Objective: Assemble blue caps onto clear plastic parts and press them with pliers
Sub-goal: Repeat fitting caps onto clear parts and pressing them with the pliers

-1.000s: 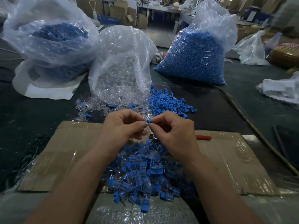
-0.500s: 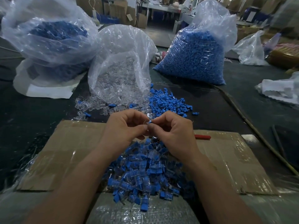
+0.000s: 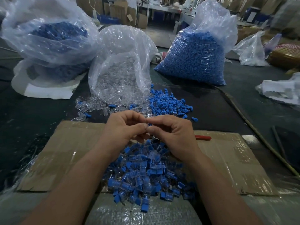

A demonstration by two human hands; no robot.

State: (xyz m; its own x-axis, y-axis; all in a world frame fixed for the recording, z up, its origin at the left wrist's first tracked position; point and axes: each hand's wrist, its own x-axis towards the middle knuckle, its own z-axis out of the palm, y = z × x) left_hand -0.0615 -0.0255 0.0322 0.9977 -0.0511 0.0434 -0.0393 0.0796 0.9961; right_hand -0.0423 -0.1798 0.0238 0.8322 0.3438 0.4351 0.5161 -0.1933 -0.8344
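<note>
one part (image 3: 149, 123) between left hand (image 3: 125, 129), right hand (image 3: 173, 135)

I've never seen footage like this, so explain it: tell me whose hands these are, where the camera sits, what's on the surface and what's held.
There is no machine: a person works bare-handed, filmed by one wide-angle camera on their head, looking down. The left hand and right hand meet fingertip to fingertip, pinching a small piece, mostly hidden. Beneath them, on cardboard, lies a pile of capped parts. Farther off are loose blue caps, a bag of clear parts, a full bag of blue caps, another blue-filled bag, and a red handle, possibly the pliers.
</note>
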